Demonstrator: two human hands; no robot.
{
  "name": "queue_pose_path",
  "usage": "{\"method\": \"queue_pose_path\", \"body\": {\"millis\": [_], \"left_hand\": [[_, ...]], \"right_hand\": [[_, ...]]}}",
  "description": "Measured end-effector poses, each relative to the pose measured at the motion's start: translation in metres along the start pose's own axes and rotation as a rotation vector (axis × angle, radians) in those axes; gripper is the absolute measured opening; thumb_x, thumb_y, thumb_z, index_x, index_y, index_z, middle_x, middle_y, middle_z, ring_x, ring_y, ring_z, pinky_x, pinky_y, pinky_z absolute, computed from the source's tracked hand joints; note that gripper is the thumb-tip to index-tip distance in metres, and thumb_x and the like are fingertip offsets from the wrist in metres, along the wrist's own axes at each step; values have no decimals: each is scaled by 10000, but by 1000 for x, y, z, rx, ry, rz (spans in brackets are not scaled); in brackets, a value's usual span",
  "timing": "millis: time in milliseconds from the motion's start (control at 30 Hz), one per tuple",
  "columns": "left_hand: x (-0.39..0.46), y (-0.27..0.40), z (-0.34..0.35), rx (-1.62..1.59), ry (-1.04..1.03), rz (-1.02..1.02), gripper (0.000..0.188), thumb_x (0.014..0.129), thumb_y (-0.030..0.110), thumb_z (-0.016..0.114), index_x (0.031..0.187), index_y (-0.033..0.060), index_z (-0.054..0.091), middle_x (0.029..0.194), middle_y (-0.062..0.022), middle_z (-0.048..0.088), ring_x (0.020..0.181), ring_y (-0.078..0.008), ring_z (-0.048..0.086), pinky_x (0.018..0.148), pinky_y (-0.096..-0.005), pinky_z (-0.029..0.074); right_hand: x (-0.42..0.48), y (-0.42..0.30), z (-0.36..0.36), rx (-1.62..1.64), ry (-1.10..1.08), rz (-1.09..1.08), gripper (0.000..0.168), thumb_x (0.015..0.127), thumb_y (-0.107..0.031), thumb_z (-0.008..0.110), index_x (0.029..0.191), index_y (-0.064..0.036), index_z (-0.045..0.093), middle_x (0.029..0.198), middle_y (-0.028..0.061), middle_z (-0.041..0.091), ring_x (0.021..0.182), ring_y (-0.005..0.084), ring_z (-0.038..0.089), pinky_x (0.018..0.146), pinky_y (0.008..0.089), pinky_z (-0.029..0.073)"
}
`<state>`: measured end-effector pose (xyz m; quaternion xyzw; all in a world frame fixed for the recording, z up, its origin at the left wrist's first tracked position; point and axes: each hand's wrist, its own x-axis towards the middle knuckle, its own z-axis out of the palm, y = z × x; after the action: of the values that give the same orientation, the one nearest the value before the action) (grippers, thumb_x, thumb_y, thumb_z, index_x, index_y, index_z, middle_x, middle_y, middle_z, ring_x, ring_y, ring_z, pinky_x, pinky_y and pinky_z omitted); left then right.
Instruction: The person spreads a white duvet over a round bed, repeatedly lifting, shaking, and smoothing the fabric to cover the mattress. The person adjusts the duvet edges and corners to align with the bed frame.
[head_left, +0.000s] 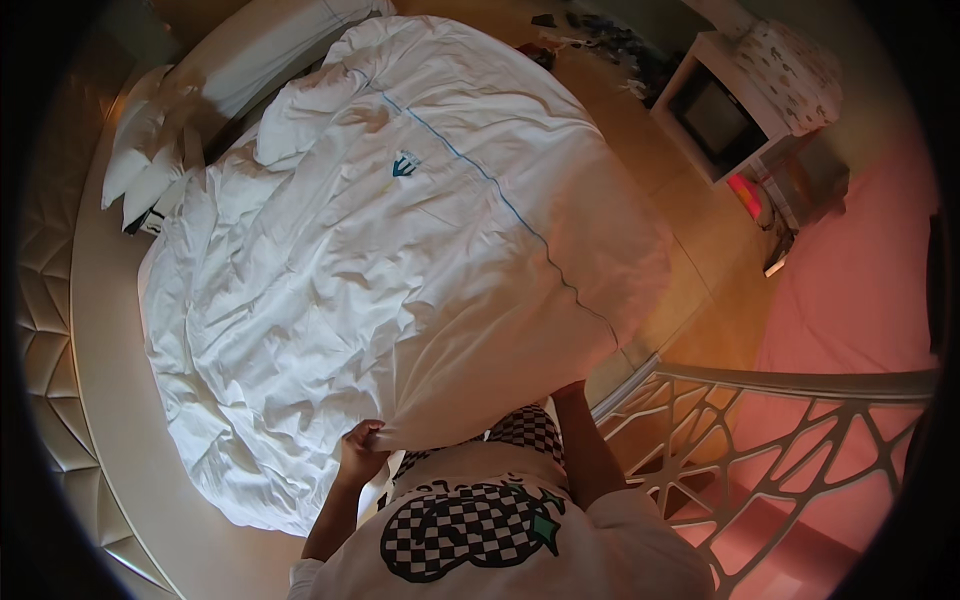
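Observation:
A large white duvet (322, 255) with a thin blue line and a small printed emblem lies wrinkled over a rounded bed. My left hand (365, 442) grips its near edge, thumb and fingers closed on the cloth. Farther right, my right hand (568, 391) is at the same edge beside my body; the duvet hides most of its fingers, so its hold cannot be made out. Between my two hands the cloth is drawn up close to my waist, and its right part hangs over the side of the bed.
White pillows (146, 169) lie at the far left by the bed's padded surround (60, 360). A lattice railing (757, 450) stands close on my right. Beyond are a white cabinet (701, 112), dark items (619, 49) on the tiled floor and pink fabric (847, 277).

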<state>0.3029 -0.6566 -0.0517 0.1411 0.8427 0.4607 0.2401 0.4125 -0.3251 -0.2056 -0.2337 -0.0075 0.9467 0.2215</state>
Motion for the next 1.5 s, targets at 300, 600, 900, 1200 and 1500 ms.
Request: {"method": "queue_pose_path", "body": {"millis": [300,600,900,1200,1500], "left_hand": [[-7,23,20,101,18,65,307,535,-19,553,839,-8,516,780,-152,552,703,-278,557,619,-293,439],[-61,-35,86,404,523,-243,356,591,128,631,898,22,486,909,-150,494,903,-319,439,796,-380,348],[-107,-137,162,-1352,794,-1123,350,821,354,414,910,19,463,822,-114,532,678,-246,536,597,-330,466],[-66,-138,184,-1919,1010,-294,424,791,337,484,1114,66,436,1092,-88,494,1009,-253,457,896,-380,343],[-62,-128,146,-1829,1108,-426,370,744,153,479,1080,3,444,1060,-125,502,993,-263,471,885,-369,357]], "right_hand": [[3,-40,16,-151,-117,85,439,853,-318,329,1224,-87,289,1221,81,361,1098,239,372,848,373,371],[69,-95,-6,-18,-304,471,232,835,-277,384,922,-91,493,769,16,533,644,137,491,589,295,431],[46,-111,0,-487,106,258,360,819,-294,428,1099,-67,435,1112,77,469,1017,240,446,850,395,389],[25,-127,114,-837,186,49,295,857,-191,338,1098,-41,417,1094,81,460,988,227,459,782,370,437],[55,-152,42,-714,524,187,276,821,-299,436,995,-90,486,859,10,515,684,105,477,519,236,417]]}}
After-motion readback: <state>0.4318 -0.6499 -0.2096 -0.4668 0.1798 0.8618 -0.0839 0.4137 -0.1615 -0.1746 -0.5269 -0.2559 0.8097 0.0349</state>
